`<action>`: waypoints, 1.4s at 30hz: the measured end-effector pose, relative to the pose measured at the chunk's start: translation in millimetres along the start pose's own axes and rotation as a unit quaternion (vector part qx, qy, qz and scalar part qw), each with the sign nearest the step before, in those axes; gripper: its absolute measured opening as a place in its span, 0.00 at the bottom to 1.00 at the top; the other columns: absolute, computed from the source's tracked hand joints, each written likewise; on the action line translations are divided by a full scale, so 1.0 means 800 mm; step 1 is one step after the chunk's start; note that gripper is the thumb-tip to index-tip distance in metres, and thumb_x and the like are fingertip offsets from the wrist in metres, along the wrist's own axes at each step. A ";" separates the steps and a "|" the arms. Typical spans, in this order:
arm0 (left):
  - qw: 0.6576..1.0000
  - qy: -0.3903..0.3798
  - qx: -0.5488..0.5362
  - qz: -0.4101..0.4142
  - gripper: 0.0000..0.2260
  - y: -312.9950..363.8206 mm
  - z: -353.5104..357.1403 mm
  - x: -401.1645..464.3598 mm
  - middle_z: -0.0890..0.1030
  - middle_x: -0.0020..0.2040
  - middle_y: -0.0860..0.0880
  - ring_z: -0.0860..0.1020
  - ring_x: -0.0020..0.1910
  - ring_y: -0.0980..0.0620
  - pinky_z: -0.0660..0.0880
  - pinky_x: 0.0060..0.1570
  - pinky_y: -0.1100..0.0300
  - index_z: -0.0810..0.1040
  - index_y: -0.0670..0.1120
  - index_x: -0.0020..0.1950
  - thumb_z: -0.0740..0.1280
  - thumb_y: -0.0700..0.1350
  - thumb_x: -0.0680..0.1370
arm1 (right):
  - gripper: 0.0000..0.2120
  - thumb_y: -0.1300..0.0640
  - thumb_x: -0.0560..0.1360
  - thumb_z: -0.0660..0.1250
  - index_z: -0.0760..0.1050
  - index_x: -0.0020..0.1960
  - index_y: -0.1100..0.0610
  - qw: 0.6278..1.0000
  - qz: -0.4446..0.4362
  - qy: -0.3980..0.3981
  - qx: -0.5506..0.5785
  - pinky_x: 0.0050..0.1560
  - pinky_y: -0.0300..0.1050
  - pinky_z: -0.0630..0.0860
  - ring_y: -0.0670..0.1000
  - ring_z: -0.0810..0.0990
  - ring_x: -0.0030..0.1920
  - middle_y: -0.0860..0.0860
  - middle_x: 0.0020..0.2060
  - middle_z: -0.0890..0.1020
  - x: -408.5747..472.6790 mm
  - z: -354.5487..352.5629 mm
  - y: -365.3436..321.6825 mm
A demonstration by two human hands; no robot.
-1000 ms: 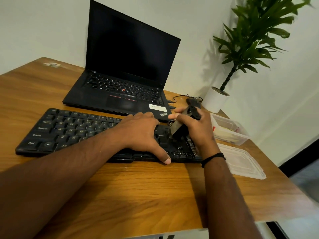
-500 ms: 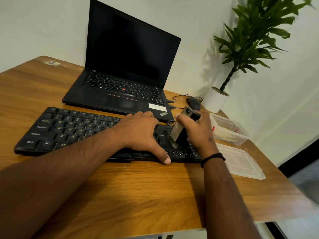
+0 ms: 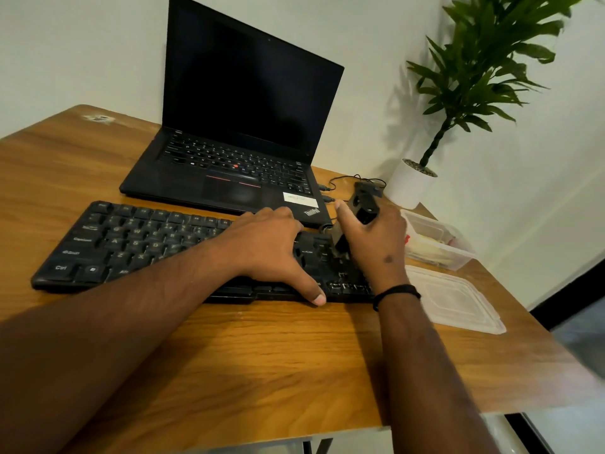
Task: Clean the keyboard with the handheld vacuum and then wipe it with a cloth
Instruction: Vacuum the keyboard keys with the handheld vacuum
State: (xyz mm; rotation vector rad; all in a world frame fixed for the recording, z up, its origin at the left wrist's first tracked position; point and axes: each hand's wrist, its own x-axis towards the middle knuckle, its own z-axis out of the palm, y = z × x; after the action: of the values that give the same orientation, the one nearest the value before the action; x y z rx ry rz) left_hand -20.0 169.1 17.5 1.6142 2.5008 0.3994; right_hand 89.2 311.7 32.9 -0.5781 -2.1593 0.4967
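A wooden bench (image 3: 268, 348) carries everything. Far to the left of both hands, the left end of a black keyboard (image 3: 131, 244) lies flat on the wood, its long side running toward the hands. Beyond it, up and left of the hands, an open black laptop (image 3: 235, 132) stands with a dark screen.

The left hand (image 3: 271, 244) lies palm down on the middle of the keyboard. Its grip is spread: the fingers stretch flat over the keys, and the thumb reaches down over the near edge of the keyboard to the wood.

Just to the right of it, the right hand (image 3: 373, 244) has its grip wrapped round a small dark handheld vacuum (image 3: 357, 217). The fingers curl round the far side of the body and the thumb presses on the near side. The vacuum stands tilted, its top leaning away to the right, its lower end down on the keys at the right end of the keyboard. A black band (image 3: 396, 291) circles the right wrist.

Behind the right hand a thin black cable (image 3: 343, 180) loops on the bench. Right of that hand sits an open clear plastic box (image 3: 438, 244), and nearer, its flat clear lid (image 3: 455, 299) lies on the wood. Further back to the right a green plant (image 3: 474, 77) stands in a white pot (image 3: 409, 185) against the wall.
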 end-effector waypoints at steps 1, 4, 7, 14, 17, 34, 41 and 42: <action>1.000 -0.001 0.002 0.002 0.57 -0.001 0.000 0.000 0.71 0.62 0.56 0.70 0.62 0.52 0.71 0.61 0.48 0.70 0.53 0.74 0.67 0.83 0.52 | 0.16 0.48 0.76 0.70 0.71 0.33 0.51 1.000 -0.015 -0.001 0.000 0.31 0.34 0.65 0.43 0.71 0.30 0.45 0.28 0.74 -0.002 0.003 -0.002; 1.000 -0.001 0.005 0.006 0.56 0.000 0.001 0.000 0.71 0.62 0.56 0.70 0.62 0.52 0.72 0.60 0.48 0.70 0.54 0.74 0.67 0.83 0.52 | 0.17 0.47 0.76 0.70 0.70 0.33 0.51 0.999 -0.015 -0.027 -0.011 0.32 0.36 0.66 0.44 0.71 0.30 0.45 0.29 0.74 -0.002 0.003 0.001; 1.000 -0.002 0.002 0.007 0.53 0.001 -0.001 0.001 0.71 0.60 0.56 0.70 0.60 0.53 0.72 0.59 0.49 0.71 0.55 0.71 0.67 0.82 0.53 | 0.17 0.52 0.75 0.71 0.70 0.31 0.52 0.996 0.060 -0.055 0.035 0.33 0.41 0.69 0.45 0.72 0.30 0.45 0.28 0.75 0.002 -0.011 0.009; 1.000 -0.002 -0.002 0.006 0.53 0.001 -0.001 0.000 0.71 0.60 0.56 0.70 0.60 0.53 0.72 0.61 0.48 0.72 0.55 0.70 0.67 0.82 0.52 | 0.17 0.48 0.77 0.70 0.67 0.33 0.45 1.000 -0.001 0.016 -0.020 0.32 0.26 0.66 0.39 0.72 0.31 0.42 0.29 0.74 0.002 -0.007 0.004; 1.000 0.001 -0.002 0.007 0.52 0.001 -0.001 0.000 0.71 0.61 0.56 0.70 0.61 0.53 0.73 0.61 0.48 0.72 0.54 0.70 0.68 0.82 0.53 | 0.16 0.48 0.77 0.70 0.70 0.33 0.49 1.000 0.017 -0.008 -0.002 0.31 0.27 0.67 0.40 0.73 0.30 0.43 0.29 0.75 0.002 -0.009 0.009; 1.000 -0.001 0.024 -0.001 0.55 0.004 0.000 0.001 0.71 0.63 0.54 0.70 0.62 0.51 0.72 0.60 0.49 0.70 0.50 0.73 0.68 0.82 0.53 | 0.12 0.47 0.74 0.72 0.76 0.38 0.53 0.986 0.109 -0.091 0.091 0.36 0.44 0.76 0.48 0.80 0.36 0.47 0.34 0.81 -0.004 -0.015 0.002; 1.000 -0.004 0.024 0.003 0.55 0.004 0.000 0.000 0.70 0.64 0.54 0.70 0.62 0.51 0.72 0.60 0.49 0.70 0.51 0.73 0.68 0.82 0.54 | 0.13 0.48 0.76 0.71 0.76 0.35 0.52 0.991 0.014 -0.029 0.132 0.35 0.45 0.76 0.49 0.79 0.34 0.46 0.29 0.79 -0.018 -0.018 -0.006; 1.000 -0.002 0.022 0.004 0.54 0.004 0.000 -0.001 0.70 0.62 0.54 0.70 0.61 0.51 0.72 0.59 0.50 0.70 0.51 0.73 0.68 0.82 0.54 | 0.13 0.50 0.76 0.72 0.76 0.35 0.53 0.986 0.008 -0.077 0.148 0.33 0.47 0.76 0.50 0.80 0.33 0.48 0.29 0.79 -0.028 -0.021 -0.011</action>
State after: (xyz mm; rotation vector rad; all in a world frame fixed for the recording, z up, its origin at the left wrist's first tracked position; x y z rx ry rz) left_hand -16.9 169.4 18.2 1.6406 2.5179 0.3428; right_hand 112.9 294.8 33.5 -0.4026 -2.1703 0.8766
